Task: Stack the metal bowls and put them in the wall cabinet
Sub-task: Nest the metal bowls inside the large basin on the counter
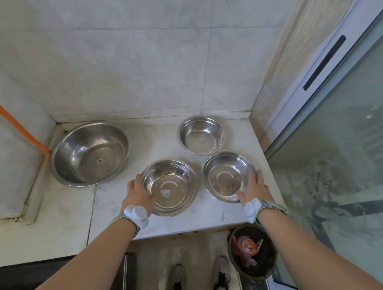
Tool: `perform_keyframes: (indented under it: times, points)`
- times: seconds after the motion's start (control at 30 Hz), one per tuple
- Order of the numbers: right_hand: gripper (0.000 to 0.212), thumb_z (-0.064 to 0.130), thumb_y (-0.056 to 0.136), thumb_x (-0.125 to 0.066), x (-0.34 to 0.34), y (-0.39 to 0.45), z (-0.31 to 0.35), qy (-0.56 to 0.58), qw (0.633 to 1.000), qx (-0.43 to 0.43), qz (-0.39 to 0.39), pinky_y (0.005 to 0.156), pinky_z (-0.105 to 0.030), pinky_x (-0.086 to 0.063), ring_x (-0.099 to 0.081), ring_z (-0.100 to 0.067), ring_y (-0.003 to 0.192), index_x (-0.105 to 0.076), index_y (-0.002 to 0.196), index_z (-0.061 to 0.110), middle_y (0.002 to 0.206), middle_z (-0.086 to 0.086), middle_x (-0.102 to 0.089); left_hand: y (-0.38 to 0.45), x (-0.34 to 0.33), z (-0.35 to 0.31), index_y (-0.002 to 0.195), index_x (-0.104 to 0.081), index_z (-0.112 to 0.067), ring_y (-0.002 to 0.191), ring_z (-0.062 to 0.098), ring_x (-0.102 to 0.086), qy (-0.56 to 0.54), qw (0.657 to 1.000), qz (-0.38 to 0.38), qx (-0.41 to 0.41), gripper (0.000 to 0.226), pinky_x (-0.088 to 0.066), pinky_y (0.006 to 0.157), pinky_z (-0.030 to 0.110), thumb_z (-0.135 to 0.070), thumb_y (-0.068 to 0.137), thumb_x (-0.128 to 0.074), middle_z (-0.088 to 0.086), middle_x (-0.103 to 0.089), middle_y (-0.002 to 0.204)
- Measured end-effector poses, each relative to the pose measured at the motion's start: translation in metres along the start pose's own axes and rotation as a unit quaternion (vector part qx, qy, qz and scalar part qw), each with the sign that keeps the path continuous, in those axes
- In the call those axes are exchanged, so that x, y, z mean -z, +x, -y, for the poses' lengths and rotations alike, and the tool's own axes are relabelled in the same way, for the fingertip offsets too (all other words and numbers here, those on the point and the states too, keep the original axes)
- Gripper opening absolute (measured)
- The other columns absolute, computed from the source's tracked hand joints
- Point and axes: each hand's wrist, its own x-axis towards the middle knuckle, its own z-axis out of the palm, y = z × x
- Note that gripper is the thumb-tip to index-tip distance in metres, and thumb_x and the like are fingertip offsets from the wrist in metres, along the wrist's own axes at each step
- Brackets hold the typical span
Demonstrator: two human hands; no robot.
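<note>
Several metal bowls stand upright on a pale stone counter (108, 209). The largest bowl (90, 153) sits at the left by the wall. A middle bowl (170, 187) is near the front edge, and my left hand (138, 192) grips its left rim. To its right stands a smaller bowl (227, 176); my right hand (255, 188) holds its right rim, thumb at the near edge. Another small bowl (201, 135) rests behind, untouched. The wall cabinet is out of view.
A tiled wall rises behind the counter. An orange hose (18, 127) runs down the left wall to the big bowl. A glass sliding door (344, 151) bounds the right. On the floor below stands a dark bin (252, 251) with rubbish, next to my feet.
</note>
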Motion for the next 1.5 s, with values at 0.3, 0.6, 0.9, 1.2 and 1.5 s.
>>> perform_keyframes:
  times: [0.3,0.6,0.9,1.2,1.5]
  points:
    - [0.058,0.018,0.100,-0.052,0.005,0.038,-0.001,0.070,0.995,-0.070,-0.004,0.090,-0.045,-0.049,-0.062,-0.042,0.113,-0.030,0.153,0.010,0.141,-0.022,-0.054,0.000,0.001,-0.001,0.138,-0.042,-0.024,0.068,0.033,-0.077,-0.028,0.997,0.013,0.065,0.041,-0.061,0.060,0.036,-0.026,0.098,-0.050,0.009,-0.070,0.109]
    - [0.037,0.046,0.100,-0.045,0.007,0.043,-0.011,0.086,0.994,-0.057,-0.018,0.072,-0.037,-0.049,-0.061,-0.036,0.081,-0.055,0.105,0.010,0.093,-0.013,-0.064,0.000,0.008,0.002,0.122,-0.049,-0.031,0.054,0.024,-0.078,-0.111,0.988,0.033,0.099,0.034,-0.059,0.052,0.027,-0.042,0.090,-0.045,0.004,-0.077,0.098]
    - [0.035,0.044,0.097,-0.048,0.029,0.035,-0.012,0.151,0.985,-0.029,-0.076,0.055,-0.034,-0.039,-0.051,-0.026,0.059,-0.045,0.074,0.018,0.070,-0.007,-0.058,0.005,0.007,0.012,0.133,-0.050,-0.025,0.068,0.036,-0.080,-0.185,0.976,0.037,0.110,0.031,-0.068,0.067,0.044,-0.028,0.102,-0.046,0.013,-0.076,0.108]
    - [0.034,0.033,0.093,-0.049,0.052,0.012,0.024,0.170,0.981,-0.005,-0.095,0.051,-0.030,-0.028,-0.034,-0.021,0.053,-0.035,0.065,0.021,0.061,-0.001,-0.043,0.002,0.007,0.015,0.133,-0.056,-0.019,0.077,0.037,-0.079,-0.275,0.954,0.060,0.101,0.034,-0.067,0.063,0.045,-0.016,0.099,-0.053,0.016,-0.076,0.106]
    - [0.033,0.018,0.096,-0.049,0.041,0.000,0.078,0.163,0.984,0.044,-0.060,0.051,-0.031,-0.028,-0.032,-0.022,0.054,-0.033,0.067,0.017,0.061,-0.003,-0.041,-0.001,0.008,0.024,0.140,-0.048,-0.009,0.084,0.032,-0.073,-0.294,0.947,0.105,0.071,0.043,-0.064,0.058,0.029,-0.006,0.100,-0.061,0.021,-0.068,0.121]
